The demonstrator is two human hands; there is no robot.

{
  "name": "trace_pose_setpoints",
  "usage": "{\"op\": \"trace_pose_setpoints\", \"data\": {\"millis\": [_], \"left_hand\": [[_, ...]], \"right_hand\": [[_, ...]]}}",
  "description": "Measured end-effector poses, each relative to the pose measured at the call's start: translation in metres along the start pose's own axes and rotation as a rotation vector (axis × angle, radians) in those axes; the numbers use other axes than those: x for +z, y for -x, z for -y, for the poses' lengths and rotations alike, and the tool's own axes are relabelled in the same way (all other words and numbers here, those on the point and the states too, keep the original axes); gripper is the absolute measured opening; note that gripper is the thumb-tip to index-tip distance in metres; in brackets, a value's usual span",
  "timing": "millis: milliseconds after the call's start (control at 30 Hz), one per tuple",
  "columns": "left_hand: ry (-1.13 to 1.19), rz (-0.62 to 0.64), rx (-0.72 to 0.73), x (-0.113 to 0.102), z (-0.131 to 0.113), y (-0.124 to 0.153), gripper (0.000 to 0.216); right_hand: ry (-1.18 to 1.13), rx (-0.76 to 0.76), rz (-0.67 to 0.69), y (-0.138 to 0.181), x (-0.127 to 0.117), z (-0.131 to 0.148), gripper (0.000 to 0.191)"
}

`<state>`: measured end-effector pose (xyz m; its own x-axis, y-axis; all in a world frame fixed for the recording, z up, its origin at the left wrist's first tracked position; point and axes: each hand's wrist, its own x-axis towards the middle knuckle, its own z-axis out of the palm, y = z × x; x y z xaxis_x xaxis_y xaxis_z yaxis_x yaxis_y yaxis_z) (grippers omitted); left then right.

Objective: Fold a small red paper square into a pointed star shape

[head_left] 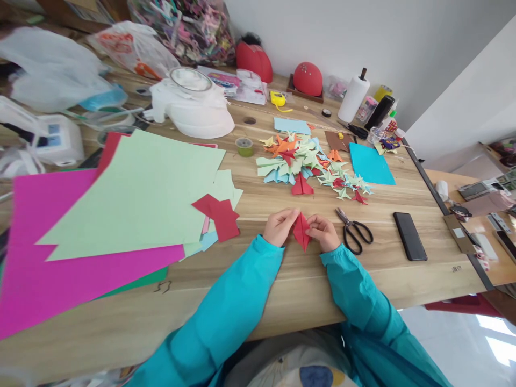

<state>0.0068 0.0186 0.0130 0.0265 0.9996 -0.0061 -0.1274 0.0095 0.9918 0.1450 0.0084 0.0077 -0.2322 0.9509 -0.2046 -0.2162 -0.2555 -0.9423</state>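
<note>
Between my two hands is a red folded paper [302, 231], diamond-shaped with a crease down its middle, held just over the wooden table. My left hand [280, 226] pinches its upper left edge, thumb and forefinger together. On the other side my right hand [323, 232] grips its right edge near the middle, fingers curled. Beyond my hands lies a pile of folded paper shapes [300, 153] in green, orange, blue and red. Black-handled scissors [355, 231] rest just right of my right hand. Red paper pieces [220, 215] lie to the left.
Large light-green sheets [141, 193] and a magenta sheet [48, 226] cover the left side. A black phone [409, 236] and a blue sheet [371, 164] lie to the right. Farther back are a white cap [197, 107], a tape measure [278, 98] and a white roll [353, 98].
</note>
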Motion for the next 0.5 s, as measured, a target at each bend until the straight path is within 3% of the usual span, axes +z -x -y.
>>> {"op": "trace_pose_setpoints", "data": {"millis": [233,500], "left_hand": [[0.232,0.124,-0.206,0.002,0.009,0.000,0.036],[0.224,-0.014,-0.153,0.000,0.021,-0.003,0.028]], "right_hand": [[-0.092,-0.093,-0.127,-0.005,-0.007,-0.004,0.019],[-0.140,-0.067,-0.089,-0.003,-0.006,-0.003,0.017]]}}
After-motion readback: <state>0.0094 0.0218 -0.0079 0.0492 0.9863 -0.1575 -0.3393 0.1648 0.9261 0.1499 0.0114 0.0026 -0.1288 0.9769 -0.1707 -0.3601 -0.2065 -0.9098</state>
